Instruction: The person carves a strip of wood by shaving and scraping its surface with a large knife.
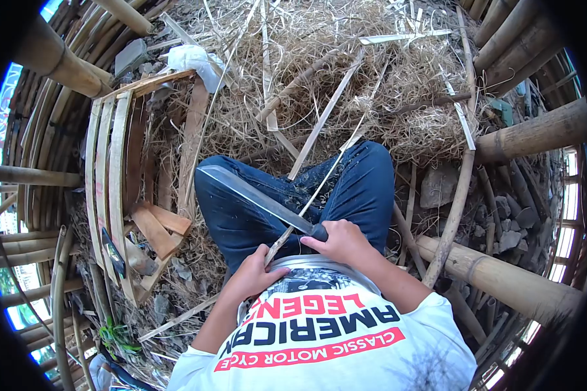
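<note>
My right hand grips the dark handle of a machete, whose long blade points up and to the left across my lap. Closed around the lower end of a thin bamboo strip is my left hand, close to my waist. The strip slants up to the right between my knees and crosses the blade near the handle. Pale shavings are scattered over my dark trousers.
Curly bamboo shavings and loose strips cover the ground ahead. A wooden slatted crate stands at the left with wood offcuts beside it. Thick bamboo poles lie at the right, near stones. A white plastic bag rests by the crate.
</note>
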A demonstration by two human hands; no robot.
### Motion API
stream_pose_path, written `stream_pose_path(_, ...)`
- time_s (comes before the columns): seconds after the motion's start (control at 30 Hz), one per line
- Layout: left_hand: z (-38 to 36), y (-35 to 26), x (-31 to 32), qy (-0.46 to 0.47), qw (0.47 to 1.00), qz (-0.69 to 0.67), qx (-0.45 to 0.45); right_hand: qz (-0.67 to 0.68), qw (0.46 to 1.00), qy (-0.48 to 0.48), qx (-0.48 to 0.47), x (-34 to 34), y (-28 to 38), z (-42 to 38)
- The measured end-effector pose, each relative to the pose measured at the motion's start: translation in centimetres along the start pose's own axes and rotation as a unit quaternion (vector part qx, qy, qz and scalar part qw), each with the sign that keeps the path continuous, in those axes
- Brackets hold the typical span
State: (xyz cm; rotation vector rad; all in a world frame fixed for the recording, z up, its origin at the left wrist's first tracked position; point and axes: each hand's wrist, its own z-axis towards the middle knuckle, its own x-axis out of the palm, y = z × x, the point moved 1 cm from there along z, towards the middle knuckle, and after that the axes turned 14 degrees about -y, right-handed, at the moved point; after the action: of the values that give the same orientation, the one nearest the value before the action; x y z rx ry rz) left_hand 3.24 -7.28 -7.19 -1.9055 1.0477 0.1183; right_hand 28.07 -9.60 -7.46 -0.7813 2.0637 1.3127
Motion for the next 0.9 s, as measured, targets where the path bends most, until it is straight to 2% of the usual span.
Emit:
stream_pose_path(0.07, 0.0, -0.5, -0.3, -0.007, 1.0, 0.027, 0.013, 0.014, 1.0, 0.011, 0.003, 0.3, -0.2, 0.2)
stream_pose_path(0.13, -0.1, -1.4, -0.9, -0.028, 0.998, 0.06, -0.005, 0.086, 0.996, 0.015, 0.004, 0.5, -0.2, 0.2)
stream_pose_path(0.2, -0.2, -1.8, -1.1, -0.049, 0.996, 0.072, 0.035, 0.102, 0.995, 0.019, 0.008, 0.5, 0.0, 0.3)
stream_pose_path(0.23, -0.2, -2.2, -1.3, -0.057, 0.996, 0.062, 0.013, 0.112, 0.993, 0.026, 0.008, 0.4, 0.1, 0.4)
stream_pose_path(0.37, -0.3, -2.9, -1.7, -0.061, 0.997, 0.03, -0.025, 0.116, 0.993, 0.02, 0.03, 0.0, -0.1, 0.6)
stream_pose_path(0.47, -0.4, -1.7, -1.4, -0.061, 0.998, 0.032, 0.003, 0.09, 0.995, 0.032, 0.028, -1.2, -0.6, 0.9)
stream_pose_path(0.53, -0.8, -3.0, -2.2, -0.064, 0.997, 0.031, 0.003, -0.048, 0.996, -0.069, -0.012, -2.0, -1.2, 1.3)
stream_pose_path(0.67, -0.9, -2.7, -1.9, -0.065, 0.994, 0.078, 0.029, -0.096, 0.99, -0.098, -0.027, -2.8, -3.9, 3.0)
stream_pose_path(0.77, -1.3, -2.7, -2.0, -0.066, 0.996, 0.054, 0.024, -0.126, 0.985, -0.114, -0.029, -3.7, -4.6, 3.6)
stream_pose_path(0.87, -2.5, -2.5, -2.7, -0.064, 0.996, 0.066, 0.005, -0.134, 0.973, -0.188, 0.012, -4.4, -7.8, 5.4)
stream_pose_path(0.9, -2.7, -2.7, -2.9, -0.066, 0.995, 0.069, 0.004, -0.127, 0.974, -0.186, 0.034, -5.0, -8.7, 6.1)
